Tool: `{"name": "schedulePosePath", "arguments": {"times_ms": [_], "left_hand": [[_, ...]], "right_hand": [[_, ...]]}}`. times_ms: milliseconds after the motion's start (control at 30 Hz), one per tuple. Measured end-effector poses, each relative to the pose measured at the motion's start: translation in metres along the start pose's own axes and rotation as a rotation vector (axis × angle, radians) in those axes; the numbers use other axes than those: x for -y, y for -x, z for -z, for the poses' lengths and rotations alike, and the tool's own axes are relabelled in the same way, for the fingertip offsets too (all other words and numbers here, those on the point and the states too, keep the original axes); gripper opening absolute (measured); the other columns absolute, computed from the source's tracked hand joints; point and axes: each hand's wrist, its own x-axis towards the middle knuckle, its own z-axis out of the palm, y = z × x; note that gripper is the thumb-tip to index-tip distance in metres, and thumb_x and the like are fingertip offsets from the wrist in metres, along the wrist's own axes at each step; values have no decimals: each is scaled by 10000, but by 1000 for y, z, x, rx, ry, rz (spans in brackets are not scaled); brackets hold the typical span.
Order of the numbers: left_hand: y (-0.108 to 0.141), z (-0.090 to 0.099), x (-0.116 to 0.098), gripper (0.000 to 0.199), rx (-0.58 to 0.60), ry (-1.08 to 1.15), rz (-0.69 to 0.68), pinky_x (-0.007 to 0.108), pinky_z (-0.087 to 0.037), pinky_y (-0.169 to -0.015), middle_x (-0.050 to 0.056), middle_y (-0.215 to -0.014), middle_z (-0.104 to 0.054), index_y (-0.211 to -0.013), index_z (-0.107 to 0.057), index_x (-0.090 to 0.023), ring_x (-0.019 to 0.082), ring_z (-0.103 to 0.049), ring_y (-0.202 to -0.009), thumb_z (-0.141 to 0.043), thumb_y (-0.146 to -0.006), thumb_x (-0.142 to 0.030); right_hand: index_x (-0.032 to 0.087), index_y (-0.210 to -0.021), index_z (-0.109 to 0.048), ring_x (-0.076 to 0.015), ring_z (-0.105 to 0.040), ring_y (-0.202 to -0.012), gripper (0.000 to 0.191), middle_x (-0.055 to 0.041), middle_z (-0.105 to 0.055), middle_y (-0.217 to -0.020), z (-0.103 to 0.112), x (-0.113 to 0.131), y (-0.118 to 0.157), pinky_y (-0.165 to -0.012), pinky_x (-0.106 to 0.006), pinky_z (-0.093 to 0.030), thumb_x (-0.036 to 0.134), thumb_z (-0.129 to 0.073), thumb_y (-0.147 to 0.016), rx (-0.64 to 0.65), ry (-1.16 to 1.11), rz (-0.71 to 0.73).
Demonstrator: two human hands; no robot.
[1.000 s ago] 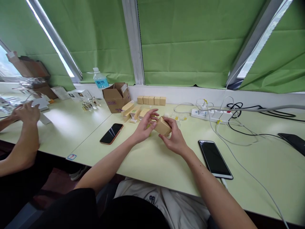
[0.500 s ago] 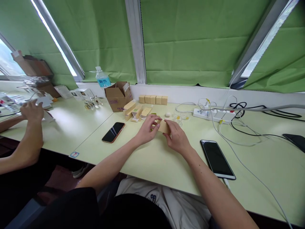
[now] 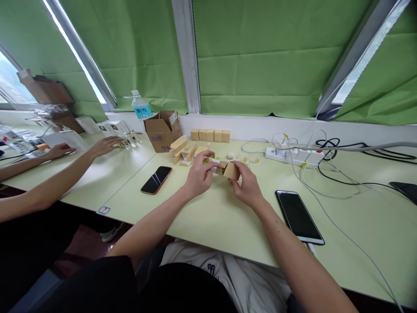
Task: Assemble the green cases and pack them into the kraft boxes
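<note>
You can read 飘雪 on the bottle point(image 3: 142, 110). Marks on the carton point(image 3: 160, 137) and sticker point(image 3: 104, 210) are too blurred to make out.

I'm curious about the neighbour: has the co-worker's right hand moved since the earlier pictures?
Yes: the co-worker's right hand has moved rightward in the view, closer to the purple-printed cardboard box.

blk short-slv top point(image 3: 182, 289), lt bottoms point(image 3: 241, 278) w/ dk mark point(image 3: 211, 269)

Small plain tan cardboard box point(image 3: 232, 171), on its side, left end open, in right hand point(image 3: 247, 184).
</note>
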Motion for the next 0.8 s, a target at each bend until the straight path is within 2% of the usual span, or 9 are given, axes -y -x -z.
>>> {"name": "schedulePosePath", "arguments": {"times_ms": [100,200,300,400,467,600,700,800], "left_hand": [[3,-2,-2,208,-14,-44,42,547,-564,-1147,159,-1364,-589,-936,-748,-215,316,-598,-1342,-566,-1025,-262],[5,-8,1,252,-44,-66,80,558,-572,-1125,162,-1357,-601,-874,-777,-215,328,-598,-1318,-634,-1033,-349],[7,-13,4,189,-63,-57,95,565,-558,-1133,146,-1371,-628,-1050,-853,-257,336,-585,-1343,-696,-1015,-356],[7,-15,4,335,-92,-36,117,585,-539,-1155,136,-1332,-672,-1302,-824,-286,338,-600,-1302,-758,-982,-359],[6,-15,3,395,-96,-18,151,588,-551,-1138,137,-1288,-696,-1346,-808,-269,338,-620,-1261,-783,-962,-358],[3,-15,4,195,-15,61,234,552,-606,-1065,110,-1146,-744,-1103,-871,-266,316,-681,-1165,-798,-939,-341],[3,-16,6,126,22,197,313,497,-653,-1013,116,-1210,-749,-999,-867,-248,306,-703,-1202,-786,-914,-295],[2,-17,7,99,-6,317,362,446,-677,-951,133,-1264,-734,-896,-816,-218,295,-719,-1222,-777,-910,-308]], "right_hand": [[232,-1511,-508,-364,-681,-1295,546,-189,-698,-1430,0,0,1,-1024,-562,-619,271,-628,-979,-16,20,3],[232,-1537,-494,-368,-663,-1344,555,-194,-682,-1460,0,0,1,-1060,-576,-612,271,-613,-996,-21,33,26],[238,-1560,-477,-371,-646,-1390,581,-194,-671,-1490,0,0,1,-1127,-598,-587,252,-606,-994,-19,45,48],[233,-1566,-478,-370,-646,-1396,596,-193,-673,-1493,1,1,1,-1160,-604,-576,235,-610,-985,-23,66,51],[218,-1563,-489,-369,-655,-1380,595,-196,-682,-1480,2,2,1,-1151,-598,-587,230,-615,-981,-28,88,59],[213,-1574,-500,-369,-666,-1376,572,-193,-695,-1481,2,6,2,-1115,-589,-612,250,-592,-1011,14,148,109],[208,-1572,-506,-369,-666,-1388,548,-196,-696,-1495,1,10,2,-1120,-587,-608,257,-571,-1031,40,206,167],[195,-1553,-509,-361,-681,-1357,529,-197,-711,-1472,2,14,0,-1095,-562,-614,241,-578,-1030,10,243,205]]}}
